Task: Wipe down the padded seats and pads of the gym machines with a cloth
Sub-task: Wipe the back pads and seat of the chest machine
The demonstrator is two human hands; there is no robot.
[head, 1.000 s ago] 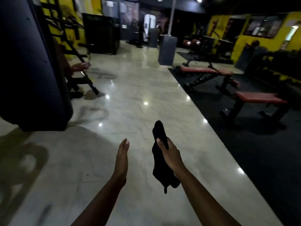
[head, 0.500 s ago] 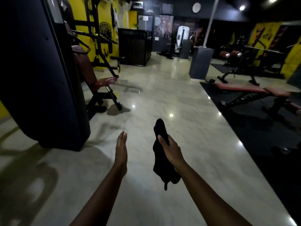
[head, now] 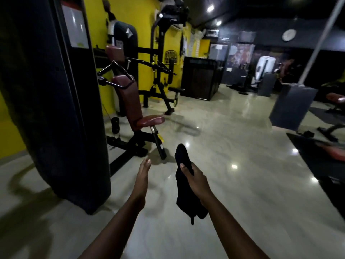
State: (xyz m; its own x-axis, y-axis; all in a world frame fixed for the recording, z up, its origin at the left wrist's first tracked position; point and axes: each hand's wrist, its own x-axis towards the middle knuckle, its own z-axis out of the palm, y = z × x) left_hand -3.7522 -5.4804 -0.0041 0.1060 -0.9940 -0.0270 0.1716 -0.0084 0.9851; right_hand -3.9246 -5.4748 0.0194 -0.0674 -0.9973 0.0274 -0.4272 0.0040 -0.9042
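One maroon-padded machine (head: 129, 103) now fills the view ahead-left of the hands, nearer than a moment ago; its seat (head: 150, 120) is likely next, not yet reached. The left hand (head: 142, 176) is flat and empty; the right hand (head: 196, 179) clutches the black cloth (head: 183, 195), dangling below.

Dim interior, wide-angle view.
Small ceiling spotlights (head: 210, 8) throw glare spots on the glossy floor (head: 242, 128); frame edges curve and blur.
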